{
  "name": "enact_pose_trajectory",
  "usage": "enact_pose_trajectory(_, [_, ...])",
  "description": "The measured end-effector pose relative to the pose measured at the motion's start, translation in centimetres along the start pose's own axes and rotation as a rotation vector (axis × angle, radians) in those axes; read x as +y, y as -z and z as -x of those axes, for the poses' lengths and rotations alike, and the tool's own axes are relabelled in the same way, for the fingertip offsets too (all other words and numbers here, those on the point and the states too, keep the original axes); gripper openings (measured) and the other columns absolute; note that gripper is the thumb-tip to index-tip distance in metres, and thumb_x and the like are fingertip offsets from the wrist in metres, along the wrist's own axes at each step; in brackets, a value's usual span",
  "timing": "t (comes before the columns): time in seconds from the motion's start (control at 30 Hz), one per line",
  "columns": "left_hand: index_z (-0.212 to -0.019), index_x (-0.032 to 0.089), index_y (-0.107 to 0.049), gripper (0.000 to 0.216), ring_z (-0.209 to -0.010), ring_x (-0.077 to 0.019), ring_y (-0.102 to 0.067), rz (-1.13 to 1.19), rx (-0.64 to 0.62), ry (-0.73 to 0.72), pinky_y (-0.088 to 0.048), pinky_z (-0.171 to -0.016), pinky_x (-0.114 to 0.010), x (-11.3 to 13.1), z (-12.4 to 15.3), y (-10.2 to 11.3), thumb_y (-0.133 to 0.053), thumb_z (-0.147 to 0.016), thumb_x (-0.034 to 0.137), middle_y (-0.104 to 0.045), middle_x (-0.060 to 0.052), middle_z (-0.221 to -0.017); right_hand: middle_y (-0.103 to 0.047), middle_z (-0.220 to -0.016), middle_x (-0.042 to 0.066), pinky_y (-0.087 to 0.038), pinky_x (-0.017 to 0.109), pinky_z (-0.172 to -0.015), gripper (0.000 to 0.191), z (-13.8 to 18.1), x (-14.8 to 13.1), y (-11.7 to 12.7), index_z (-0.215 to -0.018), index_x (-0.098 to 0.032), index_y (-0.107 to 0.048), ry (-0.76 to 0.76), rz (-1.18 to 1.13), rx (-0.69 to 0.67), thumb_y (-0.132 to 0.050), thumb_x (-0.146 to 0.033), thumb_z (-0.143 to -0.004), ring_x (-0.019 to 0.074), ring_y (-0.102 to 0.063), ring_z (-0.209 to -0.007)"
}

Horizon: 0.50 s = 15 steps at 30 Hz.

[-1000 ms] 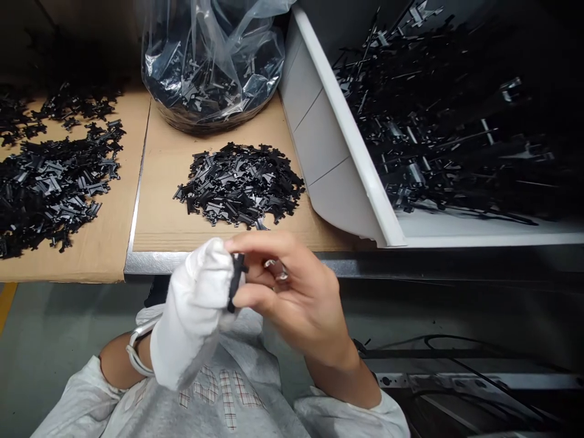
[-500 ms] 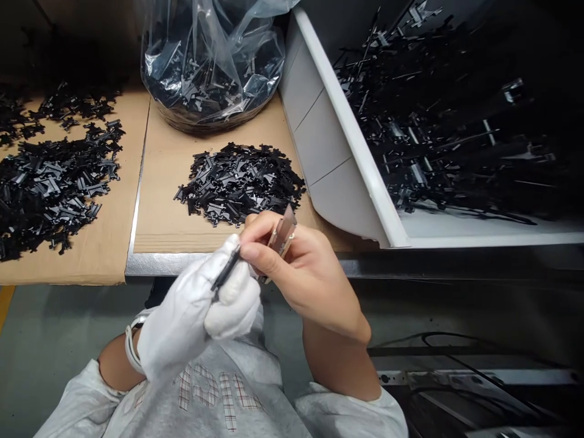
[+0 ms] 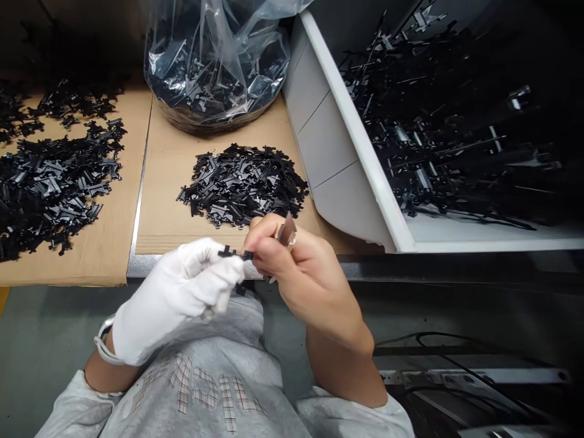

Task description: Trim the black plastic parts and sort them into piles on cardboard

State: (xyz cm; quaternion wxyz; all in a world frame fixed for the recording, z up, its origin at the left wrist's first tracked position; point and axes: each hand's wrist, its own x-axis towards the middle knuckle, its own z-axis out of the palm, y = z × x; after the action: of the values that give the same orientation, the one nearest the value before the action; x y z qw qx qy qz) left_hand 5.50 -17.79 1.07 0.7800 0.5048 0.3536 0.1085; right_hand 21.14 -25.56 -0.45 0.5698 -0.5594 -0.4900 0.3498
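My left hand (image 3: 176, 298), in a white glove, is closed on a small black plastic part (image 3: 233, 254) just in front of the table edge. My bare right hand (image 3: 301, 277) is closed around a small metal blade tool (image 3: 286, 231), its thumb and forefinger touching the right end of the same black part. Both hands meet above my lap. A pile of similar black parts (image 3: 244, 184) lies on the cardboard just beyond them.
A clear plastic bag of black parts (image 3: 219, 67) stands at the back. A larger spread of parts (image 3: 50, 182) covers the cardboard at left. A white bin (image 3: 351, 152) with long black pieces (image 3: 456, 121) sits at right. Cables (image 3: 456, 347) run below right.
My left hand dropped lower and turned, so the black part now lies level between both hands. My right hand stayed near the table edge with the blade.
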Motion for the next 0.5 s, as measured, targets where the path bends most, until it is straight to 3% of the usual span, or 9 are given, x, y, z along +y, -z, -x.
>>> enact_pose_trajectory(0.07, [-0.071,0.021,-0.052,0.047,-0.039,-0.0054,-0.037,0.036,-0.016,-0.006,-0.031,-0.039,-0.018,-0.2,0.1,0.4,-0.075,-0.083,0.060,-0.051,0.007,-0.048,-0.065,-0.084,0.002,-0.047,0.026,-0.062,0.050,0.4,0.5,-0.1,-0.106,-0.020,-0.068,0.138,0.150,0.051,-0.044,-0.063,-0.103,0.0131,-0.057,-0.071])
enact_pose_trajectory(0.17, [-0.069,0.020,-0.051,0.050,-0.040,-0.0051,-0.038,0.057,-0.005,-0.018,-0.030,-0.040,-0.017,-0.3,0.3,0.8,-0.072,-0.085,0.063,-0.051,0.007,-0.047,-0.071,-0.095,0.004,-0.051,0.029,-0.074,0.039,1.0,1.1,-0.1,-0.131,-0.024,-0.065,0.342,0.350,0.043,-0.041,-0.045,-0.109,0.0154,-0.064,-0.081])
enact_pose_trajectory(0.27, [-0.068,0.020,-0.051,0.052,-0.039,-0.0047,-0.036,0.082,-0.013,-0.012,-0.029,-0.040,-0.017,-0.1,0.4,0.9,-0.074,-0.083,0.065,-0.049,0.007,-0.044,-0.071,-0.088,0.001,-0.050,0.028,-0.070,0.032,1.3,1.5,-0.1,-0.136,-0.026,-0.064,0.462,0.419,0.006,-0.049,-0.031,-0.108,0.0149,-0.062,-0.074])
enact_pose_trajectory(0.5, [-0.073,0.021,-0.058,0.048,-0.038,-0.0059,-0.035,0.082,-0.030,0.007,-0.025,-0.038,-0.019,0.0,0.7,1.1,-0.074,-0.082,0.064,-0.050,0.007,-0.045,-0.071,-0.082,0.001,-0.051,0.028,-0.064,0.032,1.3,1.4,-0.1,-0.136,-0.026,-0.066,0.515,0.426,0.017,-0.052,-0.027,-0.107,0.0146,-0.061,-0.068])
